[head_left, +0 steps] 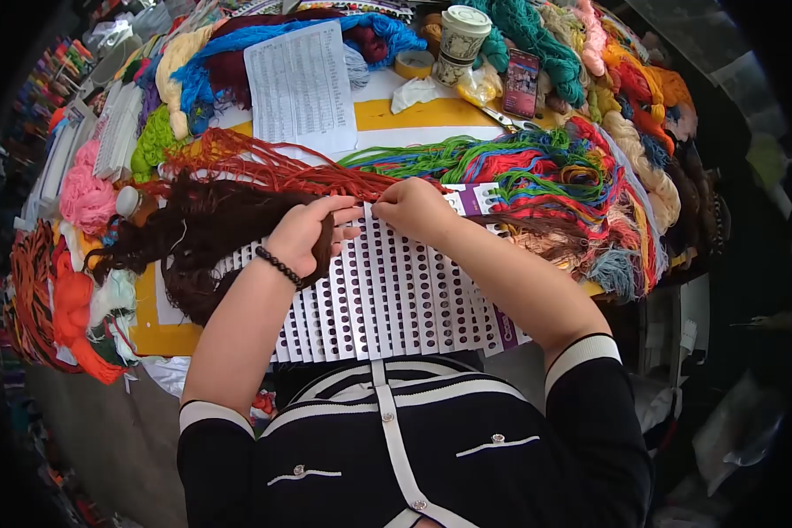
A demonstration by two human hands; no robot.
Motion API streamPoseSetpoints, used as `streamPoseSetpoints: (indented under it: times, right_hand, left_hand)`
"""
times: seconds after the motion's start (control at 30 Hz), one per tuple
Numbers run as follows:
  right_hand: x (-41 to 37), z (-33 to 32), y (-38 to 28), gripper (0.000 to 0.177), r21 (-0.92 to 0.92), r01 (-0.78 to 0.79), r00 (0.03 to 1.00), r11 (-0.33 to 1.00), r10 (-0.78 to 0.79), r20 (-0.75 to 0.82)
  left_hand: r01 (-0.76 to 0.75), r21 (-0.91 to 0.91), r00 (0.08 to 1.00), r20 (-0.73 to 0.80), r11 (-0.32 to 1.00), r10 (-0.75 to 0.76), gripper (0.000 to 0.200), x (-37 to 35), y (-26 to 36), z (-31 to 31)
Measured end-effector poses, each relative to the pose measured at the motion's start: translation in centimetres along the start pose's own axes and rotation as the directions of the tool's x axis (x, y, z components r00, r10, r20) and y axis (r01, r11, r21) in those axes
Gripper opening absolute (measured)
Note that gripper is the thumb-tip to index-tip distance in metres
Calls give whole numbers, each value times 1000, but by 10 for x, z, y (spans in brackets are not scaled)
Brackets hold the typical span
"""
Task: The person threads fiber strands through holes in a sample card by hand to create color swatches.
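My left hand [301, 236], with a dark beaded bracelet at the wrist, is closed around a hank of dark brown thread [229, 216] that spreads out to the left. Its fingers reach right, over the upper ends of white punched cards [374, 295] laid side by side. Close by, my right hand [411, 209] pinches at the top of one card; its fingertips hide what is between them. Red-orange threads [299, 174] lie just beyond both hands. Right of them are green, blue and red threads [493, 167] and a purple-and-white card end [473, 201].
Skeins of many colours ring the yellow table [172, 339]. At the back are a printed sheet [301, 84], a lidded paper cup [460, 44], a tape roll [414, 63], a phone [521, 84] and scissors [502, 118]. A small jar [132, 204] stands left.
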State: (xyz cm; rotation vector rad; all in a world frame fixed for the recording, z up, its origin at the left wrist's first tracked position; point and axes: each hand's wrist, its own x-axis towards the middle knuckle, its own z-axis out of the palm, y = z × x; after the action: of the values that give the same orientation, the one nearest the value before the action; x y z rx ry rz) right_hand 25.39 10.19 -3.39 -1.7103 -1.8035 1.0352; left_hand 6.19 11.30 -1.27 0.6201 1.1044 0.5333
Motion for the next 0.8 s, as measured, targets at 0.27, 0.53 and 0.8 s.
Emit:
streamPoseSetpoints:
  times: [0.27, 0.53, 0.8]
  right_hand:
    - [11, -6, 4, 24, 201, -263, 959, 944, 232, 164]
    - [19, 7, 17, 25, 110, -165, 979, 980, 150, 137]
    - [5, -12, 6, 22, 494, -404, 906, 770, 261, 334]
  left_hand:
    - [-292, 205, 952, -30, 934, 304, 15, 35, -22, 19]
    - [-349, 365, 916, -64, 863, 397, 17, 40, -26, 25]
    - [-336, 867, 745, 5, 369, 667, 24, 35, -22, 1]
